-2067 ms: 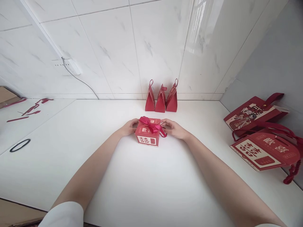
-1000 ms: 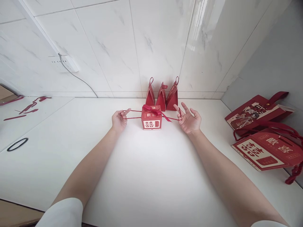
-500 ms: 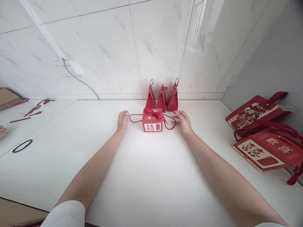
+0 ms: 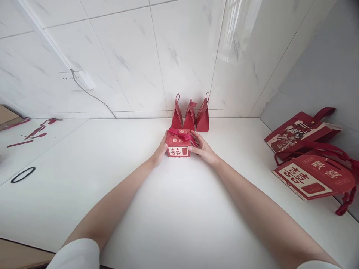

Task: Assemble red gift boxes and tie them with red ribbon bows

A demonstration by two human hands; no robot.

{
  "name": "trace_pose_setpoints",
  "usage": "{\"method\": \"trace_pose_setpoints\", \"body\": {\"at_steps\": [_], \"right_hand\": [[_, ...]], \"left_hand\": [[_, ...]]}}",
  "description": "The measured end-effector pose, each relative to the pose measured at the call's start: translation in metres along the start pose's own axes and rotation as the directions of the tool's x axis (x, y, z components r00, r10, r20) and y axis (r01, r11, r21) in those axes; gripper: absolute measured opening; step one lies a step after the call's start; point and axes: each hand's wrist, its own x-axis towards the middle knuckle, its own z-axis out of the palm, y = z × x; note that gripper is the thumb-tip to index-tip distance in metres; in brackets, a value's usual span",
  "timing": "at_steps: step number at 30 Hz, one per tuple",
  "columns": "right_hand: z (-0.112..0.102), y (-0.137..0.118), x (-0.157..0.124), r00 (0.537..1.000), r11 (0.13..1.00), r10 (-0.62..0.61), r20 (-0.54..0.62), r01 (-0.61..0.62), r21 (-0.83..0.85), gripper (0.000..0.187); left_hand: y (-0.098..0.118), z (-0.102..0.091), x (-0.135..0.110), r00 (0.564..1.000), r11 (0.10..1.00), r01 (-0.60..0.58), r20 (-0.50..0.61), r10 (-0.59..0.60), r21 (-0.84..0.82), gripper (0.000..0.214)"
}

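Note:
A small red gift box (image 4: pixel 178 147) with white characters on its front and a pink ribbon bow (image 4: pixel 179 133) on top stands on the white counter (image 4: pixel 174 209). My left hand (image 4: pixel 160 151) presses against the box's left side, fingers closed along it. My right hand (image 4: pixel 202 149) grips the right side, thumb on the front face. Both hands hold the box between them. Its red cord loops are hidden.
Three red triangular gift bags (image 4: pixel 190 116) stand against the tiled wall just behind the box. Two large red gift bags (image 4: pixel 314 175) lie at the right. A black ring (image 4: pixel 21 174) and red strips (image 4: pixel 33 132) lie far left. A white cable (image 4: pixel 92 97) runs along the wall.
My hands had pulled the box's red cords outward, then let them drop. Now both hands have moved in and clasp the box's sides, and the cords no longer show.

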Motion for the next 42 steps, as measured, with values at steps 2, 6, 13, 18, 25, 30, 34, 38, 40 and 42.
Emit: {"method": "trace_pose_setpoints", "body": {"at_steps": [2, 6, 13, 18, 25, 30, 34, 38, 40, 42], "right_hand": [[-0.001, 0.000, 0.000, 1.000, 1.000, -0.007, 0.009, 0.007, -0.026, 0.085], [0.003, 0.002, -0.002, 0.999, 0.993, -0.042, -0.014, 0.040, -0.113, 0.081], [0.008, 0.005, -0.007, 0.994, 0.971, -0.085, -0.069, 0.067, -0.231, 0.078], [0.017, -0.003, -0.011, 0.979, 0.926, -0.114, -0.167, 0.044, -0.375, 0.075], [0.021, -0.011, -0.018, 0.966, 0.872, -0.210, -0.150, 0.116, -0.476, 0.038], [0.011, -0.006, -0.011, 0.986, 0.970, -0.111, -0.121, 0.081, -0.229, 0.050], [0.008, -0.004, -0.008, 0.996, 0.995, -0.081, 0.043, 0.084, -0.058, 0.073], [0.009, -0.002, -0.008, 0.992, 0.994, -0.099, 0.073, 0.102, -0.040, 0.101], [0.010, -0.003, -0.008, 0.994, 0.994, -0.096, 0.059, 0.099, -0.049, 0.112], [0.011, -0.004, -0.008, 0.996, 0.996, -0.073, 0.043, 0.075, -0.044, 0.118]], "left_hand": [[-0.002, -0.002, 0.002, 1.000, 0.999, -0.024, 0.021, 0.023, 0.033, 0.071], [-0.006, -0.007, 0.006, 0.998, 0.993, -0.058, 0.018, 0.056, 0.107, 0.061], [-0.004, -0.003, 0.006, 0.989, 0.979, -0.148, 0.041, 0.144, 0.140, 0.062], [0.000, -0.008, 0.009, 0.981, 0.931, -0.135, -0.089, 0.175, 0.340, 0.061], [-0.010, -0.022, 0.007, 0.896, 0.849, -0.187, -0.269, 0.354, 0.495, 0.069], [-0.014, -0.023, 0.004, 0.947, 0.818, -0.320, 0.123, 0.298, 0.478, 0.099], [-0.013, -0.020, 0.006, 0.944, 0.826, -0.329, 0.173, 0.280, 0.458, 0.087], [-0.011, -0.019, 0.008, 0.941, 0.882, -0.323, 0.217, 0.260, 0.343, 0.072], [-0.011, -0.020, 0.008, 0.952, 0.899, -0.288, 0.202, 0.231, 0.329, 0.073], [-0.011, -0.021, 0.009, 0.961, 0.907, -0.259, 0.180, 0.209, 0.332, 0.074]]}}
